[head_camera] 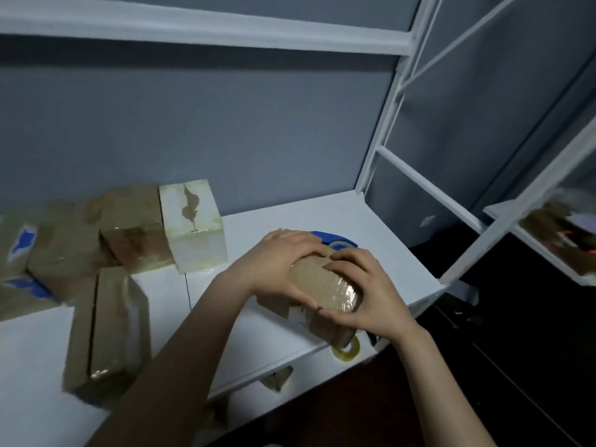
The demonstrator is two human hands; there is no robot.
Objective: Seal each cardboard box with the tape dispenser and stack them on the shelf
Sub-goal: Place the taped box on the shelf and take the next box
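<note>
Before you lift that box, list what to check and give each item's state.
1. Grip: left hand and right hand both hold the cardboard box: ok.
2. Seal: glossy tape covers its top, but a flap edge by the thumbs looks raised: cannot tell.
3. Tool: tape dispenser lies right behind the box: ok.
4. Clutter: tape roll sits at the front edge of the shelf, under the box's corner; may get knocked off: not ok.
5. Stack: stacked boxes at left, bare shelf beside them: ok.

Dim, bluish, soft all over; glare on cardboard box (338, 290); smeared boxes (106, 330) at left; bowed shelf frame (386, 124).
</note>
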